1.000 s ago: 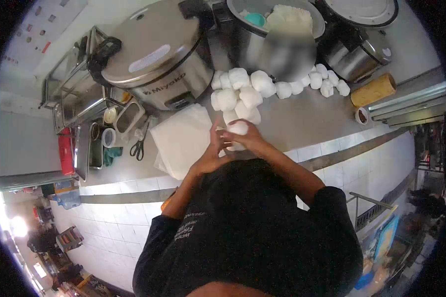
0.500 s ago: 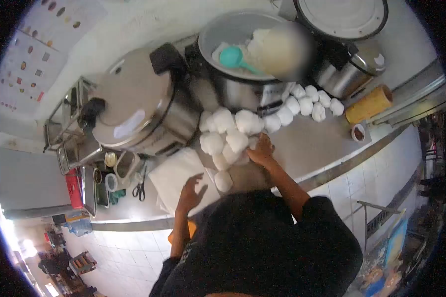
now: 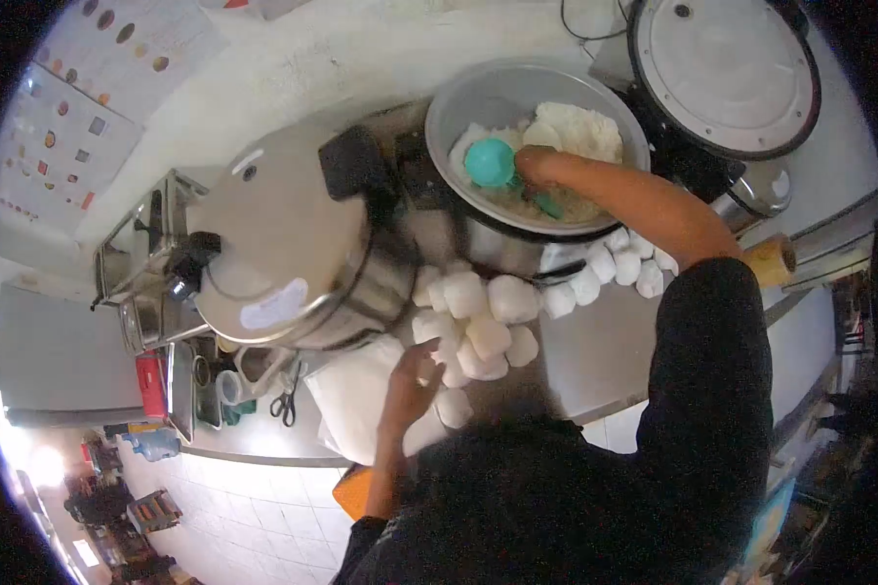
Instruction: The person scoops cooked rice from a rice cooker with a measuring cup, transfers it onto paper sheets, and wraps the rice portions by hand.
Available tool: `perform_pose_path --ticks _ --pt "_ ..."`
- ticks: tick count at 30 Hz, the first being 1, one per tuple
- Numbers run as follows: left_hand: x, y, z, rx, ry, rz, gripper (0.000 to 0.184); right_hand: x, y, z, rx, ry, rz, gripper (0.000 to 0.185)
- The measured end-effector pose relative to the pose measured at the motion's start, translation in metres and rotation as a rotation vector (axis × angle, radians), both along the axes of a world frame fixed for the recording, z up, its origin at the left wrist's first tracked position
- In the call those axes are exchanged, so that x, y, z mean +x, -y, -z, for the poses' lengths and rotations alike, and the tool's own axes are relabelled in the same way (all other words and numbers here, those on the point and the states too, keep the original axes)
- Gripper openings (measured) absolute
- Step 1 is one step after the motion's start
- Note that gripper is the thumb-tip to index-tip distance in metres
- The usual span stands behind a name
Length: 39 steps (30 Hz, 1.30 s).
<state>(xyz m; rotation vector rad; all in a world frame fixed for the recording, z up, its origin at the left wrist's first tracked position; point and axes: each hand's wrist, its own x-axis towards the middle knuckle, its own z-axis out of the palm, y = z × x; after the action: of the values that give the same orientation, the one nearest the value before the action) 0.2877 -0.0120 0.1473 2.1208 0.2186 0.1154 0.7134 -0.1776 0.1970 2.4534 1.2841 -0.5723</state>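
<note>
My right hand (image 3: 537, 168) reaches into the open cooker pot (image 3: 442, 93) of rice (image 3: 587, 132), its closed fingers at the turquoise scoop (image 3: 490, 163), gripping its handle. Over the edge of the white paper sheets (image 3: 349, 395) is my left hand (image 3: 415, 382), fingers apart and holding nothing. Just beyond it lies a pile of white wrapped balls (image 3: 463, 294) on the metal counter. One more white ball (image 3: 454, 408) rests by the sheets, and a row of smaller white bundles (image 3: 585, 285) runs along the front of the pot.
A large lidded cooker (image 3: 283, 244) stands left of the pot. Black scissors (image 3: 284, 408), metal trays (image 3: 208, 402) and a red object (image 3: 151, 385) lie farther left. At the right are a round lid (image 3: 727, 73) and a yellow roll (image 3: 771, 259).
My right hand has left the ball pile and moved up into the rice pot, to the scoop. My left hand has shifted right, nearer the pile. The view has tilted up.
</note>
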Motion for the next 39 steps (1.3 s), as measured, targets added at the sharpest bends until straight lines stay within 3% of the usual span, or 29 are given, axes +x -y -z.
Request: perform_pose_path --ticks 4,6,8,9,10,13,16,21,26,29,32,34,35,37,38,39 --pt "0.049 -0.004 -0.023 -0.105 0.086 0.077 0.041 0.020 0.017 -0.016 0.198 -0.093 0.197 0.034" --pt "0.078 -0.015 -0.010 -0.096 0.195 0.128 0.055 0.036 0.024 -0.038 0.232 -0.019 0.289 0.029" --pt "0.120 -0.013 -0.021 -0.159 0.252 0.148 0.090 0.058 0.030 -0.044 0.256 0.258 0.269 0.029" --pt "0.145 -0.009 -0.019 -0.040 0.270 0.198 0.108 0.065 0.032 -0.040 0.278 0.442 0.218 0.034" --pt "0.163 -0.002 -0.015 0.084 0.285 0.252 0.127 0.066 0.030 -0.037 0.237 0.406 0.175 0.033" --pt "0.198 0.047 0.013 0.007 0.208 0.201 0.142 0.069 0.009 -0.034 0.124 0.312 0.041 0.030" --pt "0.207 0.057 0.030 0.117 0.274 0.136 0.144 0.072 -0.014 -0.032 0.070 0.206 -0.065 0.030" --pt "0.202 0.059 0.035 0.037 0.255 0.110 0.143 0.008 0.012 -0.020 0.094 -0.037 -0.087 0.040" --pt "0.204 0.054 0.019 0.109 0.145 0.160 0.143 -0.043 0.047 -0.072 0.029 -0.163 0.012 0.041" --pt "0.205 0.057 0.028 -0.002 0.247 0.098 0.145 -0.041 0.073 -0.088 0.066 -0.273 0.042 0.045" --pt "0.198 0.061 0.005 0.048 0.317 -0.034 0.131 -0.018 0.120 -0.063 0.290 -0.384 -0.095 0.045" --pt "0.181 0.063 -0.001 0.062 0.556 -0.251 0.105 -0.023 0.127 -0.085 0.393 -0.589 0.135 0.043" --pt "0.176 0.066 -0.004 0.067 0.675 -0.361 0.093 -0.031 0.129 -0.103 0.390 -0.764 0.444 0.041" --pt "0.181 0.074 -0.064 0.129 0.774 -0.153 0.063 -0.046 0.125 -0.119 0.509 -0.958 0.828 0.037" --pt "0.188 0.077 -0.096 0.160 0.817 -0.054 0.049 -0.047 0.125 -0.114 0.638 -0.978 0.896 0.035" --pt "0.200 0.085 -0.116 -0.090 0.668 0.044 0.038 -0.050 0.123 -0.107 0.765 -0.999 0.964 0.034"
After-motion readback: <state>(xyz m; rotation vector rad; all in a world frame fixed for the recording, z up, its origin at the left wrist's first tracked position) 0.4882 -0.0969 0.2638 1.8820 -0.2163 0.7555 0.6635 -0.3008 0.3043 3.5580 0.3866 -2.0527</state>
